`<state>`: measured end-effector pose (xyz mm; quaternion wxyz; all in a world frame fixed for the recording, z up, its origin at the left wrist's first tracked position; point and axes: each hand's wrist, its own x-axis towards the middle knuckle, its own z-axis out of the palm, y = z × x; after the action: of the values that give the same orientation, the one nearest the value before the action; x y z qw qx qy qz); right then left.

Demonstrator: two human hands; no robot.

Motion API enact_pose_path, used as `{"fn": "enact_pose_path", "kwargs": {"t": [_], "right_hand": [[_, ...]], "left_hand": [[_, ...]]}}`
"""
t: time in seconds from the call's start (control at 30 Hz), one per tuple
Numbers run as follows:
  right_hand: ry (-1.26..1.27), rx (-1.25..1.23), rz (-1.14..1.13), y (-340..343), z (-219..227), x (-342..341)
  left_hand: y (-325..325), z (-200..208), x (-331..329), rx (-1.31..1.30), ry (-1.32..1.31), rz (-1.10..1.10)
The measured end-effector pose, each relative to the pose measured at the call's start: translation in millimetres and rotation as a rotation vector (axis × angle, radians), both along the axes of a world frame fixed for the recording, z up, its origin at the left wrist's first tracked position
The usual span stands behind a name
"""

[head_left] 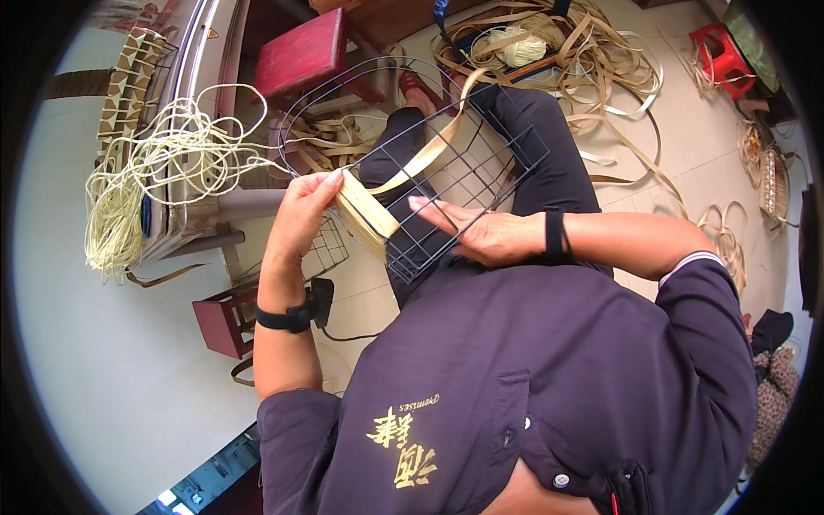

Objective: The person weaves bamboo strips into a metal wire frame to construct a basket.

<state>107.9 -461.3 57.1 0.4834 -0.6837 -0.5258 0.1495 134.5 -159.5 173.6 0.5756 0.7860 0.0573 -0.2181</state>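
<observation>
A black wire basket frame (446, 257) rests across my lap, its thin handle loops arching toward the far left. A flat tan strip (433, 153) is wrapped in close layers around the frame's left end, and its loose length runs up across the wires toward my knees. My left hand (300, 210) is closed at the upper corner of the wrapped part, thumb and fingers pinching the strip against the frame. On the frame's near right side, my right hand (489, 233) lies with fingers stretched out among the wires, pointing at the wrapped part. Its fingertips are partly crossed by wire.
Pale cord (189, 146) hangs in tangled loops at the left, beside a partly woven basket (129, 90). A red stool (300, 56) stands far left of my knees. Heaps of tan strips (601, 73) cover the floor ahead, with a red plastic stool (723, 58) at far right.
</observation>
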Motion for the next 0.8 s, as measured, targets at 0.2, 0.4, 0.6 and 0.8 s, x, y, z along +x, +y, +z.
{"fn": "enact_pose_path", "kwargs": {"t": [0.2, 0.4, 0.6, 0.8], "right_hand": [[-0.113, 0.148, -0.481, 50, 1, 19], [0.509, 0.143, -0.357, 71, -16, 37], [1.546, 0.277, 0.192, 27, -31, 27], [1.634, 0.208, 0.408, 12, -23, 25]], "left_hand": [[7, -3, 8, -0.042, 0.046, 0.033], [4, -7, 9, -0.057, 0.047, 0.024], [-12, 3, -1, 0.093, -0.153, -0.006], [-75, 32, -16, 0.604, -0.73, -0.364]]}}
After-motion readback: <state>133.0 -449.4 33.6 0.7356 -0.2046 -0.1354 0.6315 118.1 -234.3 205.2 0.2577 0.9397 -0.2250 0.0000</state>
